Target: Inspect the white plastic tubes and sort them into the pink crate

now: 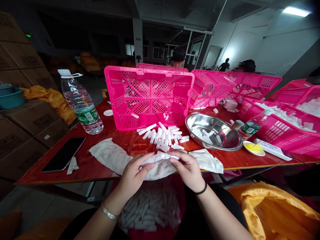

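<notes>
Fingers (pixel 147 159) of the left hand (pixel 133 173) are pinched narrow on one end of a small white tube (pixel 160 156); fingers of the right hand (pixel 187 168) are pinched on its other end, w/ a thin clip-like part showing there. Tube is held level, just above the cloth (pixel 110 155) at the worktop (pixel 100 166) front edge, approx. between both hands.

L to R on the worktop: phone (pixel 63 154) lies flat near the left edge, bottle (pixel 81 101) stands upright behind it, cloth is spread along the front. A pile of loose tubes (pixel 162 135) lies at the mouth of a pink crate (pixel 148 96) tipped on its side. Steel bowl (pixel 213 131) w/ a few tubes sits right of the pile, a yellow dish (pixel 254 148) just beside it, more crates further right. In the lap, a red bin (pixel 182 200) holds many tubes.

For the step in hand, judged: tube should be kept level & gripped near its ends only, so the middle stays free; parts lined up straight before any push, light pressure, hands kept over the cloth so a slip is caught.
</notes>
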`<state>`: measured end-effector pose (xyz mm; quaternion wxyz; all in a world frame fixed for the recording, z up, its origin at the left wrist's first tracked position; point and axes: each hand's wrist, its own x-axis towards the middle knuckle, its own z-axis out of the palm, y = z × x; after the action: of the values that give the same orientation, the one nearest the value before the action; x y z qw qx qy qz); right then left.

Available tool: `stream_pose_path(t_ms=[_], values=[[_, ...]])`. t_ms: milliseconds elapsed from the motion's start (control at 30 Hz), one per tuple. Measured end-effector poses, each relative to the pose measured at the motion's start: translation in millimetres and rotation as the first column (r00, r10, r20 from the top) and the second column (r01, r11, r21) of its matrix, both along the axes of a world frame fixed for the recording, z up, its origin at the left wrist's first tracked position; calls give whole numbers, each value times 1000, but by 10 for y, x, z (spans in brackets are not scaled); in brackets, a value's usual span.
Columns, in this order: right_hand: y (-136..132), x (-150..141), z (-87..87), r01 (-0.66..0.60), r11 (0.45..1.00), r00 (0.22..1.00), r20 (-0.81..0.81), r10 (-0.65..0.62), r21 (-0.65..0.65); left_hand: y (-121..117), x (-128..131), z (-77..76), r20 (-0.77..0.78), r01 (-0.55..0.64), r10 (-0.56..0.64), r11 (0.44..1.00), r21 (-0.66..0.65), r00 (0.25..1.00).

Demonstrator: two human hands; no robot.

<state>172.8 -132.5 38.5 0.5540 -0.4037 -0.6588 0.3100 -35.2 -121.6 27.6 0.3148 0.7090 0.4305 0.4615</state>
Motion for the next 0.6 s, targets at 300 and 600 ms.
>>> stream_pose_path(t_ms=[300,600], values=[[-153,11,164,-256,910,966,-120,229,-327,-194,-54,115,-351,162,42,832,531,935],[-215,-5,163,-193,918,931,-360,59,-347,-296,-24,88,-242,175,-165,984,20,956]])
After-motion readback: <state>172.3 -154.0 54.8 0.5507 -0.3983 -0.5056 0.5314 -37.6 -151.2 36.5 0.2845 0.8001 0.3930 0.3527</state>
